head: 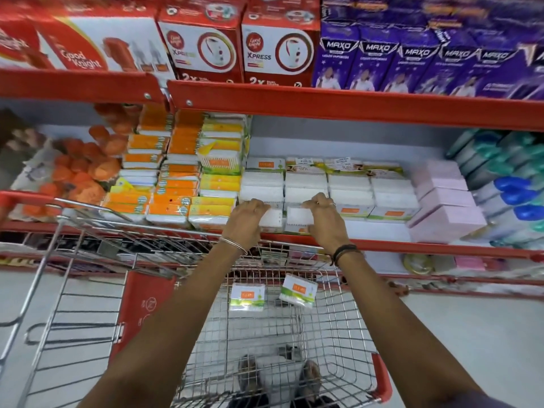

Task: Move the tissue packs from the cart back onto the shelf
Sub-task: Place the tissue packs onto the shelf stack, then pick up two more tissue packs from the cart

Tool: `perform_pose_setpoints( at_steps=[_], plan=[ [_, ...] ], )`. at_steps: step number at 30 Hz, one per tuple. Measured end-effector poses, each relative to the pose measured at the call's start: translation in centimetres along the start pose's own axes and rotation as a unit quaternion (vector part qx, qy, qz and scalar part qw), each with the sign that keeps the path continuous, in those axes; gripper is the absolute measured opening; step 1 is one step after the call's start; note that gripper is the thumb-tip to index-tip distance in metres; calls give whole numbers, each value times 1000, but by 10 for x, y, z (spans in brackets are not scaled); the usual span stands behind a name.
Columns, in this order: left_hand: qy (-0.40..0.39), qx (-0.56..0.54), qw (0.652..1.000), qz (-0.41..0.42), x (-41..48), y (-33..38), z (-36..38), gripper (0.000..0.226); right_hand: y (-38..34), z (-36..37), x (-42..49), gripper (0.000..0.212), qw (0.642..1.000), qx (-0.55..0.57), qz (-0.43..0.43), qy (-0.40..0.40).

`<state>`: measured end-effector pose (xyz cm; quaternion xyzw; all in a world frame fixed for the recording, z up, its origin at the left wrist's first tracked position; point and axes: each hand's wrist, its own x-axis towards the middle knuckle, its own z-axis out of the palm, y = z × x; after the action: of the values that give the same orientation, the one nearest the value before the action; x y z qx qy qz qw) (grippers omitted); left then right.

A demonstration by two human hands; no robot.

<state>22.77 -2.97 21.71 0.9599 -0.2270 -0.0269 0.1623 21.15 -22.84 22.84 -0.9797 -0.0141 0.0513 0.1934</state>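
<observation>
My left hand [245, 217] grips a white tissue pack [272, 220] at the front edge of the red shelf [412, 245]. Beside it my right hand [325, 214] holds another white tissue pack [298, 216], side by side with the first. Behind them several white packs [350, 187] lie in rows on the shelf. Two more white-and-green tissue packs [247, 297] [298, 290] lie on the floor of the wire cart [338, 334] below my arms.
Orange and yellow packs [173, 175] are stacked left of the white ones. Pink boxes [444, 207] sit to the right, with blue-capped bottles [512, 187] beyond. The upper shelf rail [353, 104] overhangs, carrying red and purple cartons. The cart's red handle [17, 201] is at left.
</observation>
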Motion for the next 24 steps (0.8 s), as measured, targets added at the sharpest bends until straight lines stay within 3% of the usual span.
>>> perform_pose_setpoints(
  at_steps=[8, 13, 16, 24],
  plan=[
    [48, -80, 995, 20, -3, -6, 9, 51, 1, 11, -7, 56, 1000, 15, -20, 12],
    [154, -100, 983, 10, -41, -8, 29, 33, -2, 32, -51, 35, 989, 93, -67, 95],
    [164, -112, 980, 7, -72, -15, 59, 25, 8, 62, -78, 27, 989, 114, -63, 65],
    [-48, -132, 989, -54, -115, -43, 149, 37, 54, 158, -95, 35, 991, 89, 65, -80]
  ],
)
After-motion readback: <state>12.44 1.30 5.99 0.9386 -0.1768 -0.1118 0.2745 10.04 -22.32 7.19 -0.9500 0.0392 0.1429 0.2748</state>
